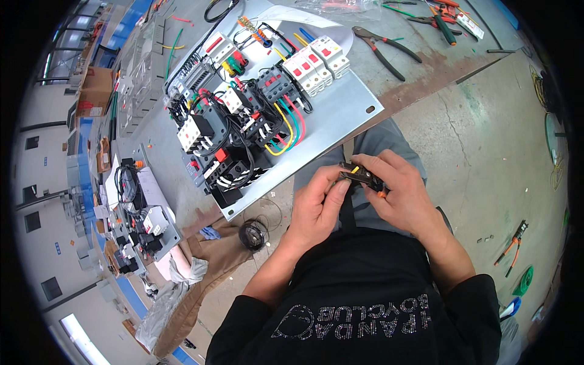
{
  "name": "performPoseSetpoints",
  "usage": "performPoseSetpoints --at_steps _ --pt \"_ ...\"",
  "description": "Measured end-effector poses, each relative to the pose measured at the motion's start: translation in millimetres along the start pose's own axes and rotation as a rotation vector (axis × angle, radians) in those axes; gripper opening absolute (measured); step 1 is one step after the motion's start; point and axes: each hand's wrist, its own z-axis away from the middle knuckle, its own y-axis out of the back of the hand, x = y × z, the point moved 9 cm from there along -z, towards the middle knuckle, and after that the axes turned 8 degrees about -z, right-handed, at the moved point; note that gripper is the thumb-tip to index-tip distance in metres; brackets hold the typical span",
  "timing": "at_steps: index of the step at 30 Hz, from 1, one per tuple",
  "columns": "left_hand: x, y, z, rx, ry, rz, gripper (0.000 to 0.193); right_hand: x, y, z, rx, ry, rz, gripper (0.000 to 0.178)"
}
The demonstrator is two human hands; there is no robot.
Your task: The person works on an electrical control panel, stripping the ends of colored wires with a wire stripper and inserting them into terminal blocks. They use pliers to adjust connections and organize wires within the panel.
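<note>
Over my lap, just off the table's near edge, both hands are closed round one small black tool. My right hand [392,188] grips the black pliers-like tool [363,176], which has an orange end and a bit of yellow at its head; its exact kind is partly hidden. At that head my left hand [321,198] pinches thumb and fingers together, and whatever lies between them is too small to tell. Nearest to my hands on the table is a metal mounting plate [356,112]. It carries black contactors [277,82], white circuit breakers [307,68] and yellow, green and red wires [292,131].
Pliers [383,52] with dark handles lie open behind the plate's right end. More hand tools [444,24] sit at the far right. A second wired plate [164,237] stands at left. On the floor are a black wire coil [252,234] and orange-handled pliers [513,246].
</note>
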Motion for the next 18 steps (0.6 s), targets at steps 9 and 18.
performPoseSetpoints --at_steps 9,18 --pt "-15.5 -7.7 7.1 -0.038 0.161 0.251 0.021 -0.7 1.7 -0.3 0.013 0.014 0.01 0.061" --pt "-15.5 -13.8 7.7 -0.083 0.247 0.428 0.024 -3.2 3.2 -2.2 0.026 0.04 0.027 0.063"
